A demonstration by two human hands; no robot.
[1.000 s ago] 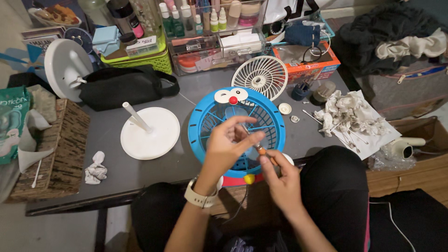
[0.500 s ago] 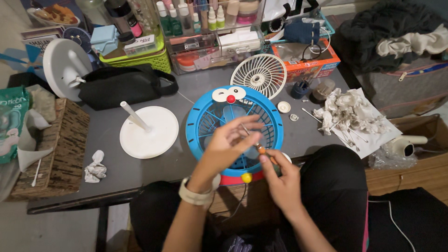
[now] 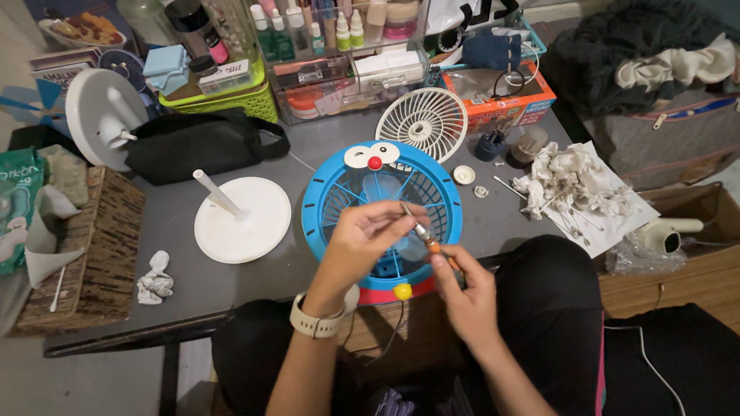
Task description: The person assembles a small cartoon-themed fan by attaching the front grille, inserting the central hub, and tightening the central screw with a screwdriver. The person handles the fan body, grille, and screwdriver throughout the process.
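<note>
Since a second ago, left hand (image 3: 362,235) has closed its fingers and now pinches the small screwdriver (image 3: 422,233) tip, right hand (image 3: 462,289) gripping its orange handle, both over the blue fan cage (image 3: 324,202) on the grey table (image 3: 177,258).

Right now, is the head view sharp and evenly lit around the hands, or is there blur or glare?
Head view: the left hand, right hand and small screwdriver are sharp; light is soft and even, dimmer toward the edges; no glare on the blue fan.

white stand (image 3: 241,219) left, crumpled tissues (image 3: 574,185) right
</note>
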